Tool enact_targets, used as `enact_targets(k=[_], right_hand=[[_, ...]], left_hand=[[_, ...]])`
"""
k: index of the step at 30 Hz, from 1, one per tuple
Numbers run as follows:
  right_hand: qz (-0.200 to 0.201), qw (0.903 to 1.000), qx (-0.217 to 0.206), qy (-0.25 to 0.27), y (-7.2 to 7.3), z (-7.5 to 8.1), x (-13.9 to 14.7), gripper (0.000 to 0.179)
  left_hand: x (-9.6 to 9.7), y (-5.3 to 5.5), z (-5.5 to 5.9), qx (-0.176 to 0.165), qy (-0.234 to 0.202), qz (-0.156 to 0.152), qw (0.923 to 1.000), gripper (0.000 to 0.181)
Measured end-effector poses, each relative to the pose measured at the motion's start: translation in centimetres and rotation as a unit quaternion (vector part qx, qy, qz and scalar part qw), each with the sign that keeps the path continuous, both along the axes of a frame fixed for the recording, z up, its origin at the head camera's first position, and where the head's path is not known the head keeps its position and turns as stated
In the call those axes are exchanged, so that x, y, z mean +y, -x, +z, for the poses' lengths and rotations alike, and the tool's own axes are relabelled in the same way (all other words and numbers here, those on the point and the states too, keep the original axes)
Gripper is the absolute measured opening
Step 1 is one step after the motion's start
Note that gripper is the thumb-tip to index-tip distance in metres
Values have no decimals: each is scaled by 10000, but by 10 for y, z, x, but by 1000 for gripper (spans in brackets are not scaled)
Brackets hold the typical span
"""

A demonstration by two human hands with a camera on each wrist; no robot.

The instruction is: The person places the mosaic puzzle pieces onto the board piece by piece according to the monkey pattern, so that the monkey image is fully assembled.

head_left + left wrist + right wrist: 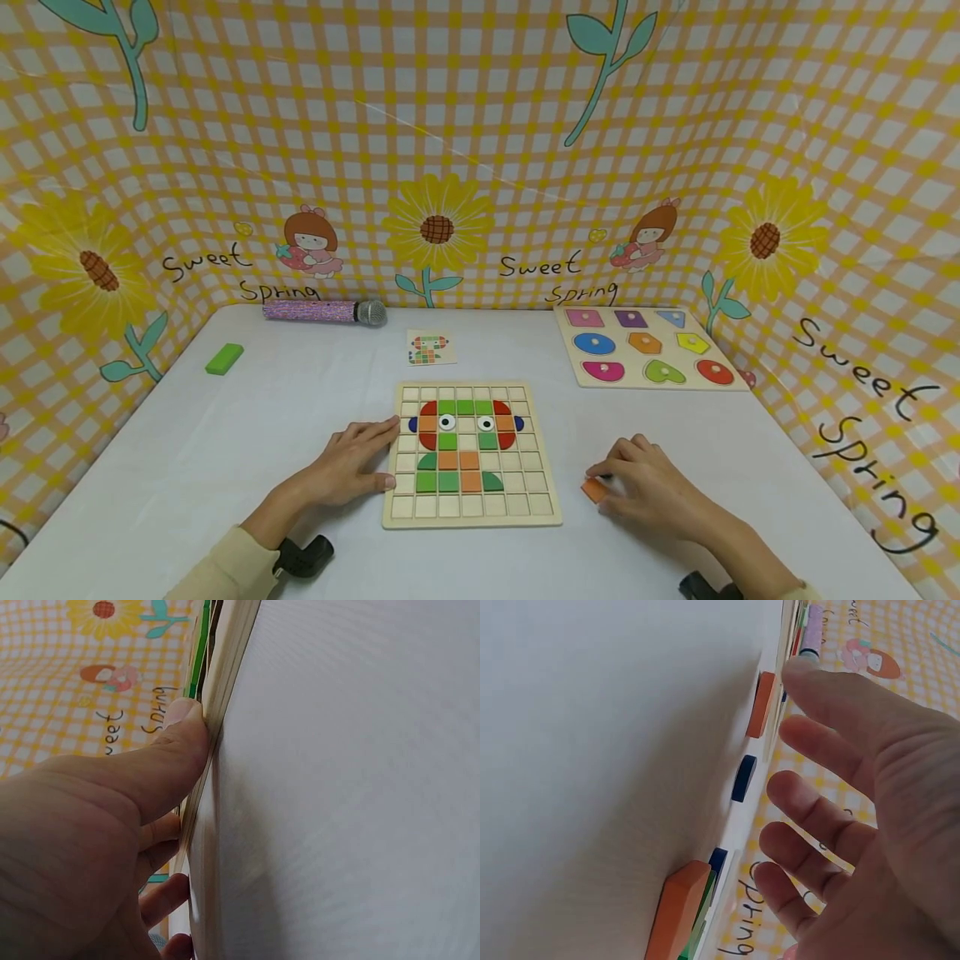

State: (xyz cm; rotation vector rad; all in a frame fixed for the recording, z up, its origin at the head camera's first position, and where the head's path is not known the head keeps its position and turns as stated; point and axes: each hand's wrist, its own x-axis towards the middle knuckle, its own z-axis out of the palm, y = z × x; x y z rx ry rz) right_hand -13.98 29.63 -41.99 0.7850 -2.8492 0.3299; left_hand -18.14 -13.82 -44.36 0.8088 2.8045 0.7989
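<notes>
A square wooden grid board holds red, orange, green and blue tiles and two eye pieces. At its left side lies my left hand, thumb and fingertips touching the board's edge; the left wrist view shows the thumb against that edge. My right hand hovers with its fingers loosely bent and apart above loose tiles right of the board. An orange tile shows between its thumb and fingers. In the right wrist view, a dark blue piece, another orange tile and a green piece lie below the hand.
A small picture card lies behind the board. Farther left are a glittery microphone and a green block. A shape puzzle board stands at the back right. Patterned cloth walls in the white table.
</notes>
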Motion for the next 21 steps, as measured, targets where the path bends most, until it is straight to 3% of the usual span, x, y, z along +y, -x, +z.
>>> enact_targets(k=[7,14,21], right_hand=[[-111,9993,-313,-197,6,-1,2,28],[106,9998,-77,-131,9,-5,5,27],[49,9999,42,-96,7,-3,-2,25]], left_hand=[[0,1,-2,46,2,-20,10000,75],[0,0,-1,11,10,19,10000,75],[-1,1,-1,-20,-18,2,10000,75]])
